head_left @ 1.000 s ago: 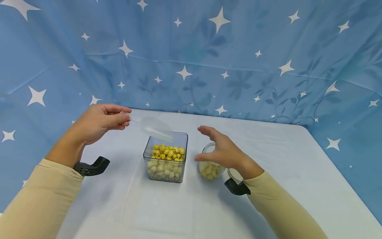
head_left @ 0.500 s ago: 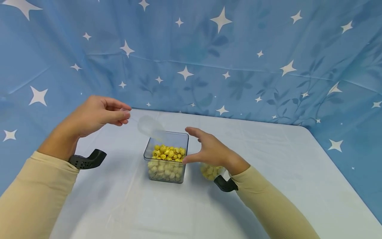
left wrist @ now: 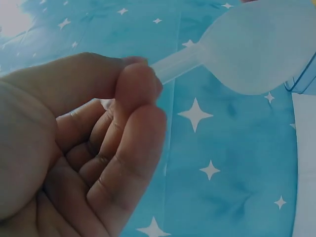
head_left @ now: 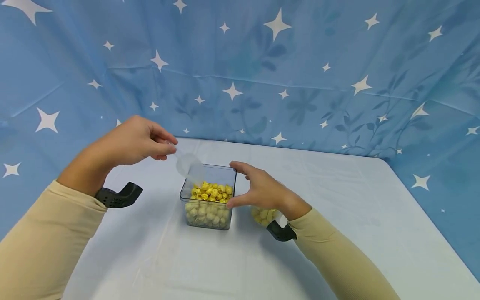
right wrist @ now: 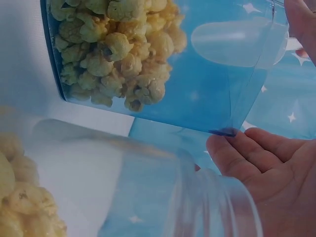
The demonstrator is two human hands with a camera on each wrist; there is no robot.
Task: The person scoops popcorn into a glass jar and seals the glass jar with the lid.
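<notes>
My left hand [head_left: 144, 143] pinches the handle of a translucent plastic scoop [head_left: 188, 165] between thumb and fingers. The scoop tilts down, its tip inside the square clear container [head_left: 208, 204], close to the yellow popcorn [head_left: 211, 191]. In the left wrist view the pinched handle and the wide scoop bowl [left wrist: 256, 47] show plainly. My right hand [head_left: 262, 187] holds the container's right side near the rim, thumb at the front corner, fingers at the back one. Through the wall, the right wrist view shows popcorn [right wrist: 113, 54] heaped at the bottom.
A round clear jar [head_left: 264, 216] with popcorn stands just right of the container, mostly hidden under my right hand; its threaded mouth [right wrist: 217, 202] is uncovered in the right wrist view. A white cloth [head_left: 337, 200] covers the table. Behind hangs a blue starry curtain [head_left: 240, 62].
My right hand has moved left from over the jar to the container's side and taken hold there. The scoop has tipped further downward, into the container's mouth, as my left wrist rose.
</notes>
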